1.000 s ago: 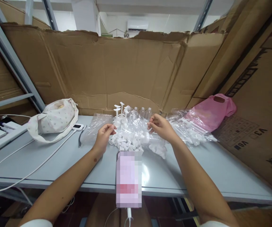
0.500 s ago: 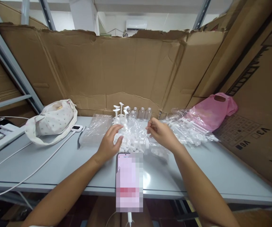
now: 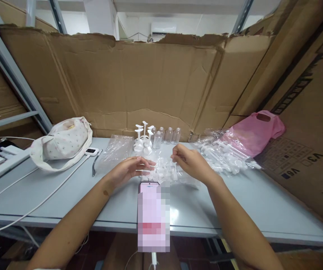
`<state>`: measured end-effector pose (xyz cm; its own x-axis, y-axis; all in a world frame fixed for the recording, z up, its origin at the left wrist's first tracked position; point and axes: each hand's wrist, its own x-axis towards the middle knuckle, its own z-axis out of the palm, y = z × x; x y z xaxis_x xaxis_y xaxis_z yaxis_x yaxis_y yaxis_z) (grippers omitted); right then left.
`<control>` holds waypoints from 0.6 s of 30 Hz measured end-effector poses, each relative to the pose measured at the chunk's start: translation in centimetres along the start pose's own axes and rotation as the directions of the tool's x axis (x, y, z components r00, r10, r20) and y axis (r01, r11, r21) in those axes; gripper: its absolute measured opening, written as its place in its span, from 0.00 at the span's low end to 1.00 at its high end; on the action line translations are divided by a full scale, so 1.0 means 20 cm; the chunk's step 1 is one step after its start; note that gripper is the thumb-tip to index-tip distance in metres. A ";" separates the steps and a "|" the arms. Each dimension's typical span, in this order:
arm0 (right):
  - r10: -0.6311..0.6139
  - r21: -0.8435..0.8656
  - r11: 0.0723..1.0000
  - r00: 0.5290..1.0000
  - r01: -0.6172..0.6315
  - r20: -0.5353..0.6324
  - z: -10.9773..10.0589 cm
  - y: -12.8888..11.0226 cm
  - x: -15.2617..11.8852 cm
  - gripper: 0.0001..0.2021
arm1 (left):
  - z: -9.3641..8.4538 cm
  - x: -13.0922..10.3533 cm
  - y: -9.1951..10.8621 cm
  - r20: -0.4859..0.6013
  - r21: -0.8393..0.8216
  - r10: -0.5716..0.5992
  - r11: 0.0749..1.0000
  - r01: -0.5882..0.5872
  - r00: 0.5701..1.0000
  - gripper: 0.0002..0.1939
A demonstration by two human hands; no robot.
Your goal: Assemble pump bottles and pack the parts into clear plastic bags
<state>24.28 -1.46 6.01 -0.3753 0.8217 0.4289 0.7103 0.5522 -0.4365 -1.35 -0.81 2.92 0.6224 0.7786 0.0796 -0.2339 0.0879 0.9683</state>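
My left hand is at the left side of a pile of small white plastic parts, its fingers apart and nothing seen in them. On the right of the pile, my right hand has its thumb and fingers pinched together; whatever they hold is hidden or too small to name. Clear plastic film lies under and around the parts. Behind the hands, several white pump heads stand upright beside several clear bottles.
A phone is at the front edge. Left are a cloth bag, a white device, cables and a power strip. Right lie bagged white pumps and a pink bag. Cardboard rises behind.
My left hand has turned and come down from beside the pump heads, its fingers now pointing right over the pile. My right hand has shifted slightly and stays pinched.
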 end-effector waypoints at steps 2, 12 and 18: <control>-0.029 -0.022 0.999 1.000 0.029 -0.004 -0.01 -0.01 -0.01 0.03 | -0.01 0.00 0.00 0.065 0.006 -0.054 0.999 0.054 0.996 0.19; -0.279 -0.203 0.944 0.958 0.260 -0.070 0.00 -0.07 -0.03 0.05 | 0.01 -0.01 -0.02 0.064 0.211 -0.116 0.972 0.100 0.991 0.22; -0.442 -0.303 0.868 0.890 0.393 -0.112 -0.01 -0.17 -0.03 0.08 | 0.03 -0.03 -0.01 0.199 0.375 -0.147 0.925 0.064 0.969 0.22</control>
<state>22.13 -3.94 7.40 -0.5811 0.4717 0.6632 0.6496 0.7597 0.0288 -1.13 -1.62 2.86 0.7862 0.6177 -0.0185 0.1035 -0.1021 0.9894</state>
